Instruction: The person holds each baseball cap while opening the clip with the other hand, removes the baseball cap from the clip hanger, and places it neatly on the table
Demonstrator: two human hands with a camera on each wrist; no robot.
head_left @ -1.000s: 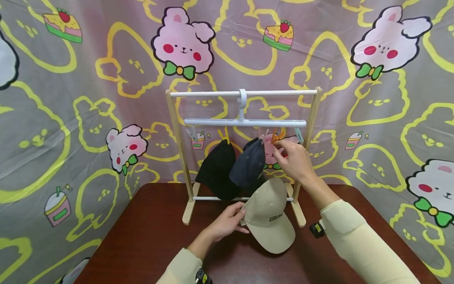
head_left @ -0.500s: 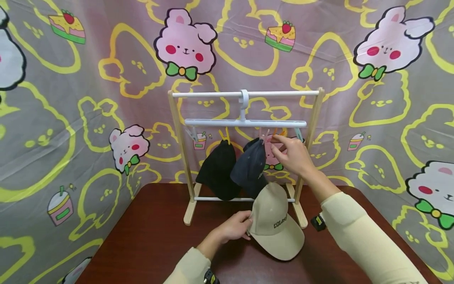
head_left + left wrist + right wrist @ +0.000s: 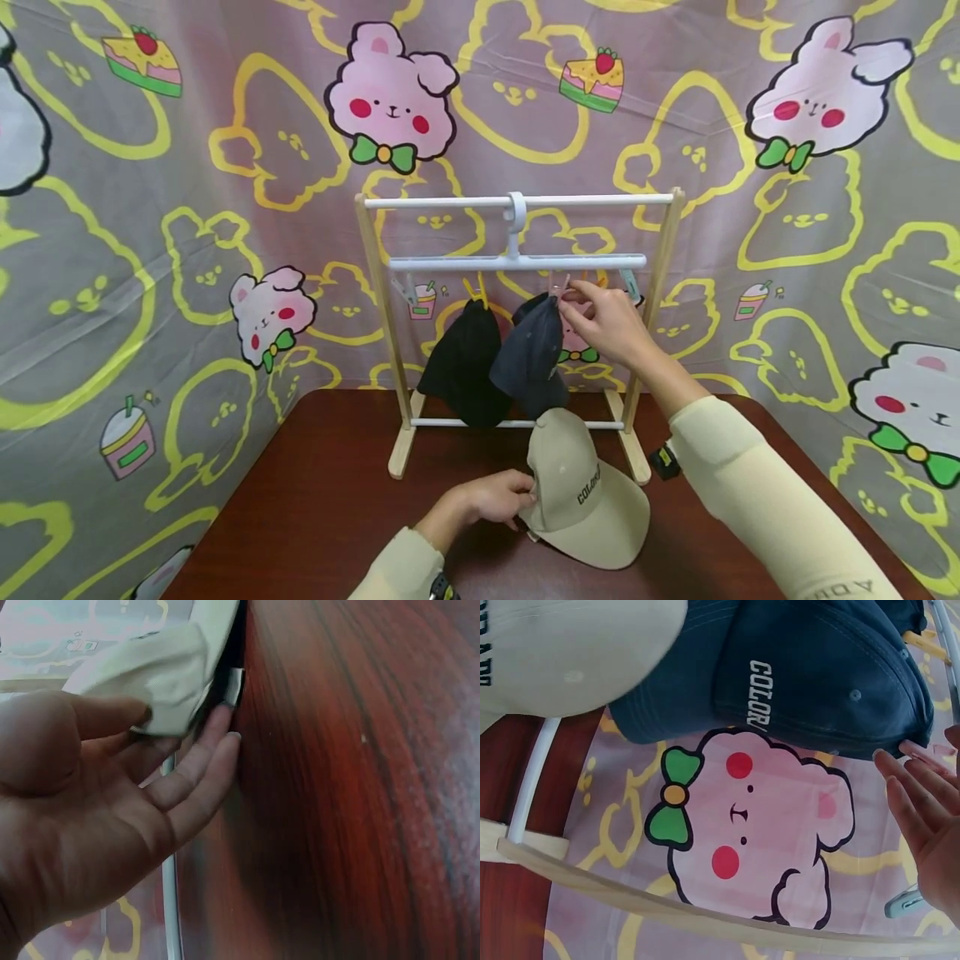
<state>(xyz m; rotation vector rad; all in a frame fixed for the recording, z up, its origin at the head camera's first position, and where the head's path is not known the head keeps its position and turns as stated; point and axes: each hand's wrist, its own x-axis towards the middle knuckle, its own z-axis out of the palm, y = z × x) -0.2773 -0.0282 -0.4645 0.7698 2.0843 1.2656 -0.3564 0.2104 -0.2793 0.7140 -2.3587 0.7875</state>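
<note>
In the head view, my left hand (image 3: 501,498) grips the back edge of a beige baseball cap (image 3: 564,492) just over the table. Thumb and fingers pinch its fabric (image 3: 161,682) in the left wrist view. My right hand (image 3: 611,321) is raised beside a pink clothespin (image 3: 557,287) that clips a navy baseball cap (image 3: 531,354) under a hanger. Seen from the right wrist, the fingers (image 3: 911,799) are fairly straight, with tips right at the cap's edge and the clothespin (image 3: 928,759). A black cap (image 3: 467,367) hangs from a yellow clothespin (image 3: 477,293) further left.
A light-blue hanger (image 3: 450,264) hangs on a wooden rack (image 3: 382,317) standing on a brown table (image 3: 315,475). Along it are also a grey clothespin (image 3: 403,290), a teal clothespin (image 3: 630,286) and an orange clothespin, mostly hidden. A patterned curtain (image 3: 480,108) surrounds the table.
My right hand has moved left from the orange clothespin to the pink one. My left hand has lowered the beige cap and shifted it slightly right, turning its lettering more into view.
</note>
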